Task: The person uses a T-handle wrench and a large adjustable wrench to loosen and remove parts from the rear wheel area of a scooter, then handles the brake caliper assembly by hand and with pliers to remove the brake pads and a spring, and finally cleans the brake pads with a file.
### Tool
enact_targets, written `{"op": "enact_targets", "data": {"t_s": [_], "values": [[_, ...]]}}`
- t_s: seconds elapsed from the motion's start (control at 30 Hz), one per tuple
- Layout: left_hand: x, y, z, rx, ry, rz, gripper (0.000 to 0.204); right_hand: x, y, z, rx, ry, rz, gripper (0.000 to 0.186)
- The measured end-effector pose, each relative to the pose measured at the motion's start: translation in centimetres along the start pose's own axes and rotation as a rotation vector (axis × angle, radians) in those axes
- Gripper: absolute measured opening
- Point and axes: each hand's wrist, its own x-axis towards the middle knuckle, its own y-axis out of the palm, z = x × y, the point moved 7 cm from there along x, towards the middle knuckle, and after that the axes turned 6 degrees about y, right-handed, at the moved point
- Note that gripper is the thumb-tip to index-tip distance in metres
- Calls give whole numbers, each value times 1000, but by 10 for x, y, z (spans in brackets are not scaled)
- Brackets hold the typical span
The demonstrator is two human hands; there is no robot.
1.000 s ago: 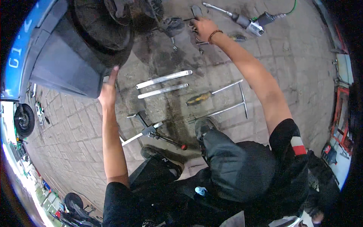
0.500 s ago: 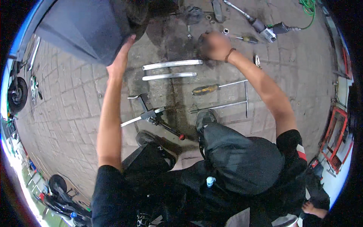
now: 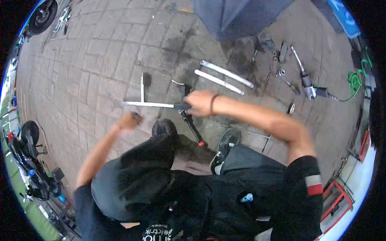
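A metal bar clamp (image 3: 157, 105) lies on the paving in front of my feet, with a silver bar, a black sliding head and a black handle ending in a red tip. My right hand (image 3: 201, 103) reaches across from the right, its fingers closed round the black head. Short of the silver bar's left end is my left hand (image 3: 129, 120), smeared by motion. Its fingertips look dark, and I cannot make out whether anything is in them. Beyond my right wrist, two flat silver metal strips (image 3: 227, 74) (image 3: 219, 82) lie side by side.
A large dark grey, angular object (image 3: 241, 16) stands at the far edge. Farther right lie an air ratchet (image 3: 309, 86) with a green hose (image 3: 354, 82), a screwdriver (image 3: 291, 85), a socket (image 3: 281, 72) and pliers (image 3: 291, 107). A T-shaped metal rod (image 3: 267, 142) rests beside my right shoe.
My left hand has let go of the grey object and come down near the clamp. The right hand has moved from beside the small tools onto the clamp. The view has turned left.
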Motion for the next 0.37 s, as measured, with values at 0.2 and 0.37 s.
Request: {"op": "enact_targets", "data": {"t_s": [0.2,0.37], "values": [[68,66,-104,-373,90,-455,43,121,-21,80,-21,4,-405,56],[92,99,-130,-463,517,-122,58,208,1,143,-170,-130,-362,60]]}}
